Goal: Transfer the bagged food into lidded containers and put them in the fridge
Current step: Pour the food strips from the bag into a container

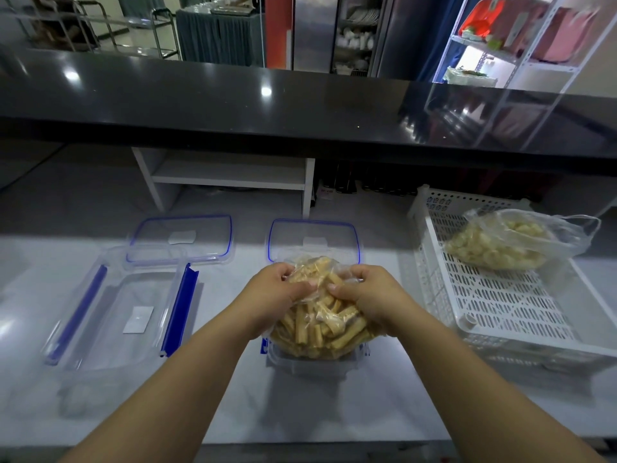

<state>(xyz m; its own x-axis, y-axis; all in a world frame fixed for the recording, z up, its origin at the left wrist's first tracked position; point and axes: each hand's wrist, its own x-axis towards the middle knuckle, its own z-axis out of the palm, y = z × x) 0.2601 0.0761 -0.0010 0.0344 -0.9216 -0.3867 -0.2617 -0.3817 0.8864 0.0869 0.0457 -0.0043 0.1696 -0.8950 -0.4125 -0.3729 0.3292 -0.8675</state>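
Note:
A clear plastic bag of yellow stick-shaped food (320,324) sits over a clear container (310,364) at the counter's middle. My left hand (275,295) and my right hand (367,297) both grip the top of that bag from either side. The container's blue-rimmed lid (314,233) lies flat just behind it. To the left stands an empty clear container (113,315) with blue clips, its lid (180,237) leaning behind it. A second bag of pale round food (500,242) lies in a white perforated basket (494,305) at the right.
A raised black counter ledge (300,105) runs across the back. Under it stands a white open shelf unit (227,177). The white worktop (334,406) extends toward me. Metal shelving with goods (521,38) stands beyond at the far right.

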